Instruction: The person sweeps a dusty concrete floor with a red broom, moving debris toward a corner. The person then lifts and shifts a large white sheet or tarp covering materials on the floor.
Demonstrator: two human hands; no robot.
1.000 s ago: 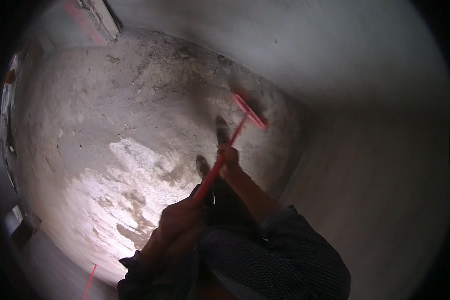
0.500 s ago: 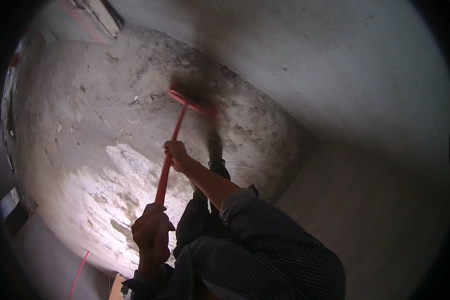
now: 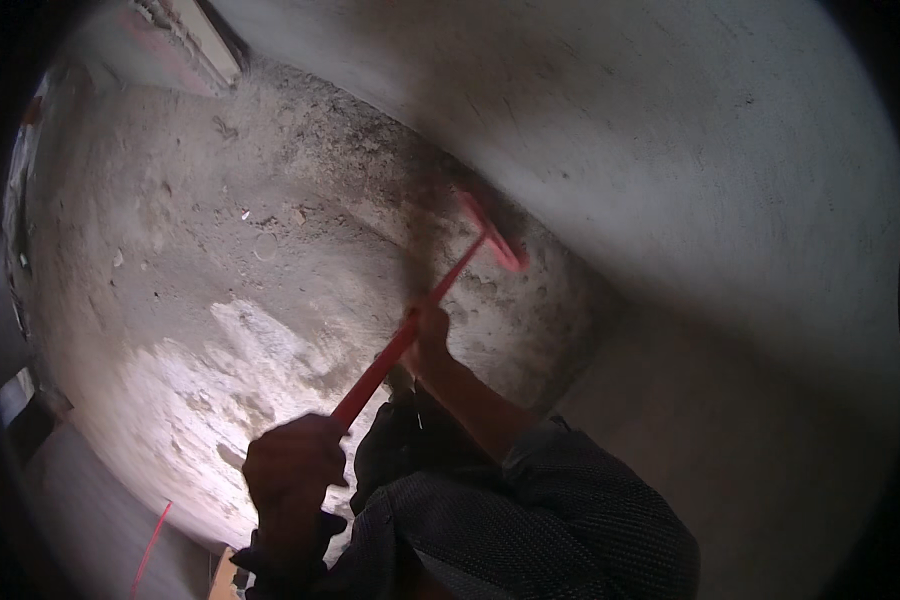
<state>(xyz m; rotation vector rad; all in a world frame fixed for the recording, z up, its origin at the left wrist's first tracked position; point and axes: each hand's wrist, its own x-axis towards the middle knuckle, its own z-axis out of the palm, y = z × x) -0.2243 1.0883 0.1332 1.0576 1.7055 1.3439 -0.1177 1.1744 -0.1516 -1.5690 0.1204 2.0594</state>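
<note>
A red broom (image 3: 372,384) slants up and to the right across the middle of the view. My left hand (image 3: 295,458) is closed round the top end of its handle, low in the picture. Further down the handle my right hand (image 3: 430,335) is wrapped round it, arm reaching out from a dark patterned sleeve. The red broom head (image 3: 492,235), blurred by motion, is by the rough grey floor (image 3: 320,250), close to the foot of the pale wall. Its bristles cannot be made out clearly.
A plastered wall (image 3: 650,130) runs along the right, meeting another wall (image 3: 700,430) in a dark corner. A pale slab or board (image 3: 205,45) stands at the far left. Small debris (image 3: 245,214) dots the floor. A thin red strip (image 3: 152,548) shows at lower left.
The broom head has swung right toward the wall, and my right hand has moved right with the handle. My left hand has shifted slightly left and down, still gripping.
</note>
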